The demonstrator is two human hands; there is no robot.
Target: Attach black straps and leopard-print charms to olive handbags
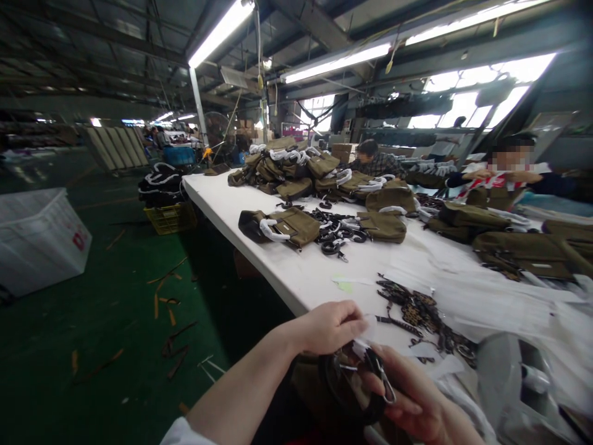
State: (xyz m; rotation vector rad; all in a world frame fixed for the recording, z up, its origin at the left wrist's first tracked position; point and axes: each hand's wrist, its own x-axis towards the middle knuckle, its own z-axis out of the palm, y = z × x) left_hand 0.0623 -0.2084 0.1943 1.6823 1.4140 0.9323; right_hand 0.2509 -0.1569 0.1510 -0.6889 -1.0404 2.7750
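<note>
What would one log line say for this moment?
left hand pinching white wrap | right hand holding coiled black strap with metal clasp | white table: olive bags, loose straps

The head-worn camera is looking forward and down along the white table [259,247], sitting close above the left hand [324,327] and right hand [412,402].

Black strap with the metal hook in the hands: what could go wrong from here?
The black strap with a silver metal snap hook seems held off the edge of the white table; a slip from the right hand could drop it onto the green floor. The hook lies against the fingers and might pinch.
</note>
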